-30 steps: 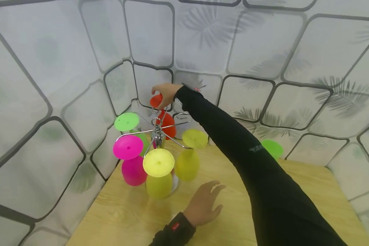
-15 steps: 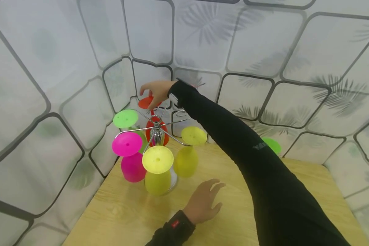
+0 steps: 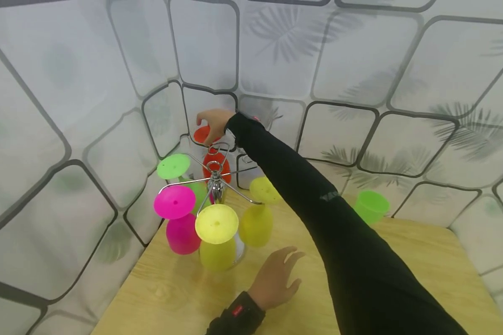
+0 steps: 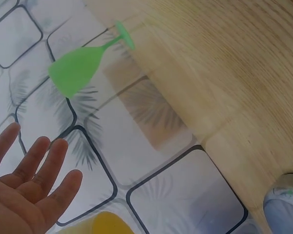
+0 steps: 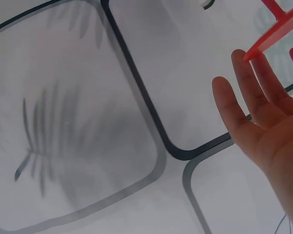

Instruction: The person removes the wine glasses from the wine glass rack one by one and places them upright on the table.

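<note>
In the head view my right hand (image 3: 215,124) holds the round foot (image 3: 201,135) of a red plastic goblet by its edge, thumb on the near side. Its bowl (image 3: 216,166) hangs upside down beyond the hub of a chrome goblet rack (image 3: 215,176), with the stem at a rear wire loop (image 3: 214,149). The right wrist view shows the red foot (image 5: 276,31) at my fingertips. My left hand (image 3: 274,278) hovers near the table with fingers spread and nothing in it.
Green (image 3: 173,166), magenta (image 3: 174,202) and two yellow goblets (image 3: 216,224) hang by their feet from the rack. Another green goblet (image 3: 372,206) stands upright at the back right of the wooden table (image 3: 423,260). Patterned curtains (image 3: 276,56) close in behind and left.
My right hand has carried the red goblet left, dipped it lower, then raised it slightly behind the rack's hub. My left hand stays put.
</note>
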The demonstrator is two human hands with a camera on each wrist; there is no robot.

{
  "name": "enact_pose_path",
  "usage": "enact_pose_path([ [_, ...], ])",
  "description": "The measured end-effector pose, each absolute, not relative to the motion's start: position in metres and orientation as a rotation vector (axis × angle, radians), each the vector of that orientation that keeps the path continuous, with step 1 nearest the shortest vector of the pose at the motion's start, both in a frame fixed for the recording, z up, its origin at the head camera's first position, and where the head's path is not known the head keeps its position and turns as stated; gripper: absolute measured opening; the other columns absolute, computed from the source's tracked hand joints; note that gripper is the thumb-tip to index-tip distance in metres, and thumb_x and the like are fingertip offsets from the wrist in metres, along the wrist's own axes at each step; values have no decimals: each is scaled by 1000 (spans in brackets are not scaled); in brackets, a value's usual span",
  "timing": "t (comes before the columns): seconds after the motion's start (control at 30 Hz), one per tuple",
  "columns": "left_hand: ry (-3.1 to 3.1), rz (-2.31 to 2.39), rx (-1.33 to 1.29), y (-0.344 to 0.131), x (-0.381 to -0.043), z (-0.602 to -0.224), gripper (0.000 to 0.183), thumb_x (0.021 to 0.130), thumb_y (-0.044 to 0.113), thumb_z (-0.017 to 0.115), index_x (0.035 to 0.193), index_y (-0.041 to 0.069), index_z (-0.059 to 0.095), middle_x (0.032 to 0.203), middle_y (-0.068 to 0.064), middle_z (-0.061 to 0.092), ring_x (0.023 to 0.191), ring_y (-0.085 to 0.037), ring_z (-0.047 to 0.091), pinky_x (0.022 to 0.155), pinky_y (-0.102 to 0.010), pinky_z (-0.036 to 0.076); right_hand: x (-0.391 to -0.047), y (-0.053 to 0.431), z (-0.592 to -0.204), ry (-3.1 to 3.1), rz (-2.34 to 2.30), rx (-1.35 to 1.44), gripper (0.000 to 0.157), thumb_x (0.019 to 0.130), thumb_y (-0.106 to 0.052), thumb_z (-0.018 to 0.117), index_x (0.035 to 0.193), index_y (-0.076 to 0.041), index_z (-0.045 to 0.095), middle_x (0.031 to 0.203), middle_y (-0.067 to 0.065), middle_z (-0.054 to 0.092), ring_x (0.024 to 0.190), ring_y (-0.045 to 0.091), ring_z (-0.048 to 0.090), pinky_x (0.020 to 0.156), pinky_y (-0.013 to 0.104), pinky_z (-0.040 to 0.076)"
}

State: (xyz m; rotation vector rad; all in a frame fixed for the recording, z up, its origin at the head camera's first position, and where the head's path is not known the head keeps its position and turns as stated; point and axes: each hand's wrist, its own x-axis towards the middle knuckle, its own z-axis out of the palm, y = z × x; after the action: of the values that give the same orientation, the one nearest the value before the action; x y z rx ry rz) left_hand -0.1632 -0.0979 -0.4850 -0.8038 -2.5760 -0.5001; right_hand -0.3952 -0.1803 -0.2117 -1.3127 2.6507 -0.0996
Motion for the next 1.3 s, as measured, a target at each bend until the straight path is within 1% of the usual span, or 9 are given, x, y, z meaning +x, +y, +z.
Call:
enact_pose_path([
  [0.1, -2588, -525, -834, -95, -161, -486, 59, 79, 31, 70, 131, 15, 48, 129, -6, 52, 117, -21, 54, 100, -35, 46, -404, -161, -214, 2681, -113, -1206, 61, 84, -28, 66, 137, -12, 39, 137, 9, 46, 117, 23, 42, 103, 33, 40],
  [0.23, -2579, -557, -894, -90, -162, -487, 58, 79, 31, 68, 131, 14, 48, 129, -7, 52, 116, -22, 55, 99, -36, 47, -408, -128, -210, 2707, -146, -1073, 61, 85, -28, 65, 138, -13, 38, 134, 10, 47, 116, 25, 43, 99, 33, 43],
  [0.3, -2573, -568, -927, -87, -164, -487, 58, 80, 31, 68, 131, 14, 48, 129, -8, 52, 116, -22, 55, 98, -37, 47, -407, -110, -206, 2723, -170, -1045, 60, 86, -26, 65, 137, -10, 39, 133, 12, 48, 115, 26, 44, 99, 35, 44],
  [0.47, -2523, -581, -1006, -81, -167, -488, 59, 77, 30, 71, 129, 13, 50, 127, -9, 55, 115, -22, 56, 98, -37, 47, -411, -60, -204, 2751, -240, -983, 60, 85, -23, 66, 136, -6, 40, 132, 17, 48, 116, 30, 45, 98, 38, 44],
  [0.7, -2448, -604, -1084, -81, -176, -495, 59, 73, 25, 74, 126, 9, 53, 123, -8, 59, 115, -21, 57, 98, -36, 48, -414, 4, -210, 2761, -228, -854, 62, 83, -27, 68, 136, -9, 40, 133, 19, 49, 114, 32, 48, 95, 40, 46],
  [0.83, -2509, -584, -1090, -84, -178, -496, 58, 75, 27, 73, 127, 11, 52, 123, -9, 59, 114, -21, 57, 99, -36, 47, -404, 35, -218, 2761, -220, -855, 62, 82, -27, 70, 134, -9, 42, 130, 21, 52, 114, 34, 49, 96, 44, 45],
  [0.93, -2553, -564, -1095, -87, -178, -494, 58, 76, 28, 72, 128, 12, 51, 124, -9, 58, 113, -22, 57, 98, -36, 47, -391, 55, -226, 2758, -253, -866, 61, 81, -25, 72, 132, -8, 44, 127, 22, 54, 111, 35, 51, 95, 46, 46],
  [1.07, -2575, -568, -1121, -91, -179, -493, 57, 75, 25, 72, 127, 11, 52, 124, -9, 58, 112, -23, 58, 97, -37, 48, -374, 78, -238, 2755, -297, -890, 59, 79, -23, 74, 130, -8, 47, 124, 21, 55, 107, 35, 54, 93, 45, 48],
  [1.3, -2574, -585, -1152, -87, -178, -497, 60, 73, 23, 73, 128, 13, 51, 125, -9, 57, 111, -23, 58, 97, -38, 48, -344, 113, -260, 2710, -407, -887, 60, 80, -20, 73, 132, -6, 47, 123, 19, 56, 111, 36, 52, 91, 47, 50],
])
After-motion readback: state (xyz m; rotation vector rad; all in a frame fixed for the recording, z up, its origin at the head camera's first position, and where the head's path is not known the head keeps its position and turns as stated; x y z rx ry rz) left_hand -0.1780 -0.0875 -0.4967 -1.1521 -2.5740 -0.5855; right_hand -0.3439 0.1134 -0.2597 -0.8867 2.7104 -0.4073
